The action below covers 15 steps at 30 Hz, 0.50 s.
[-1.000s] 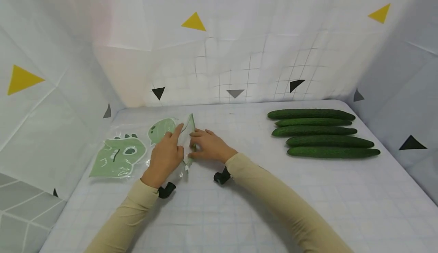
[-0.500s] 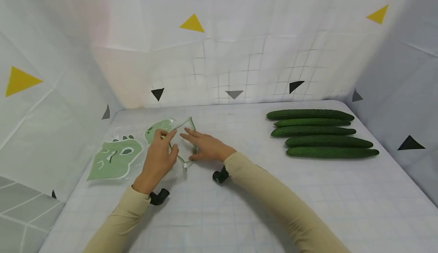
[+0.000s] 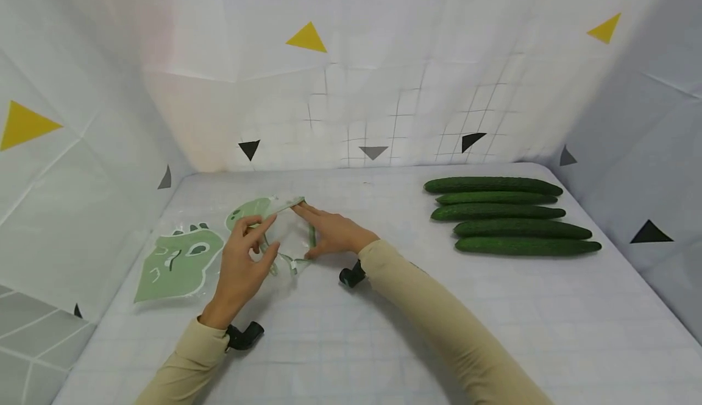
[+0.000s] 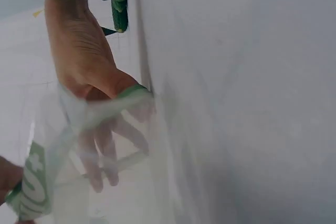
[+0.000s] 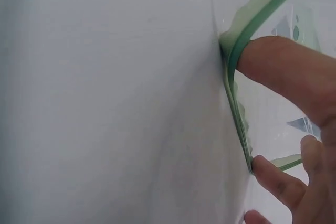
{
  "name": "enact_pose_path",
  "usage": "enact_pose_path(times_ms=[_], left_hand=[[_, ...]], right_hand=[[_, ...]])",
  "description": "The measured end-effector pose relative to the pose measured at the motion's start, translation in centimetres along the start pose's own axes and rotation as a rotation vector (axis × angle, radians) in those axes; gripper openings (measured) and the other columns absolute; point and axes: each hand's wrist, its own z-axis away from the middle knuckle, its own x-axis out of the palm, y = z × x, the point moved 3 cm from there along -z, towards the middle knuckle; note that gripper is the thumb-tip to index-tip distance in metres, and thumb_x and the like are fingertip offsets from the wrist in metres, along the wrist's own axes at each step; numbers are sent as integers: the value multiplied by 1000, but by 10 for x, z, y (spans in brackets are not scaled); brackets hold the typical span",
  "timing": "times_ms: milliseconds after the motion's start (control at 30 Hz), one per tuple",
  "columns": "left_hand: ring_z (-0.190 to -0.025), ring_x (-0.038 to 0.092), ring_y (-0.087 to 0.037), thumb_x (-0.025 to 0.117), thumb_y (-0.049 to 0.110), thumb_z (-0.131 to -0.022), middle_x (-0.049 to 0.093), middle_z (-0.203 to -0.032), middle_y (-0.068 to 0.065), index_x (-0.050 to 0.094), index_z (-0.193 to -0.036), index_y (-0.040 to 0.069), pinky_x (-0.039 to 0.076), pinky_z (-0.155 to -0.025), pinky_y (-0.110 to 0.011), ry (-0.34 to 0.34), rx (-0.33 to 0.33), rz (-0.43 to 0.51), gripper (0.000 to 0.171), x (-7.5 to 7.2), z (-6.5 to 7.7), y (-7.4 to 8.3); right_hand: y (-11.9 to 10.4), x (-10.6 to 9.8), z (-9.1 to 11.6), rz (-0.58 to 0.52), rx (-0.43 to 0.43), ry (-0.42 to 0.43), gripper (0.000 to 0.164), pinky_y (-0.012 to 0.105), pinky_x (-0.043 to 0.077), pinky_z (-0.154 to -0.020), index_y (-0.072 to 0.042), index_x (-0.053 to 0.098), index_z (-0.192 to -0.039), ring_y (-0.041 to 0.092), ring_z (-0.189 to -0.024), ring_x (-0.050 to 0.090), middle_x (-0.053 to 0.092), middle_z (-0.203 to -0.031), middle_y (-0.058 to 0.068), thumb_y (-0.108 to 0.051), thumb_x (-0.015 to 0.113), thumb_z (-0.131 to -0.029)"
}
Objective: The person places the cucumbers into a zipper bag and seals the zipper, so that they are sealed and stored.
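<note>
A transparent dinosaur-print zip bag is lying left of centre, its green-edged mouth gaping around straight fingers of the right hand. The left hand is curling at the mouth, grip unclear. Five cucumbers are lying upper right, by the table edge.

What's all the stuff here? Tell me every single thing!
Cucumbers: 5, dark green, table's right
Bag: at least 1, clear, green-edged, at the hands
Prints: at least 2, green, on the plastic
Table: 1, white, underneath
Walls: 3, whitish, back and sides
Triangles: 10, 3 yellow, 7 black or grey, walls
Lines: several, dark, back wall
Blocks: several, grey, low left wall
Cameras: 2, black, by the wrists
Sleeves: 2, beige, forearms
Left hand: 1, bare, at the bag
Right hand: 1, bare, at the bag's edge
</note>
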Motion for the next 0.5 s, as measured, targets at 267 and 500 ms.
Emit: enact_pose_path(times_ms=[267, 500], left_hand=[[-78, 50, -29, 77, -7, -90, 55, -133, -16, 67, -140, 7, 42, -68, -35, -25, -63, 147, 52, 3, -1, 0], [-94, 55, -25, 77, -5, -92, 49, -141, -15, 60, -147, 7, 52, -80, -20, -115, -178, 274, 59, 7, 2, -3]], right_hand=[[1, -5, 15, 35, 35, 25, 105, 48, 36, -115, -22, 23, -168, 28, -148, 37, 29, -168, 4, -40, 87, -87], [2, -4, 26, -45, -88, 96, 72, 42, 34, -117, -12, 47, -158, 23, -148, 37, 42, -162, 1, -28, 79, -96]])
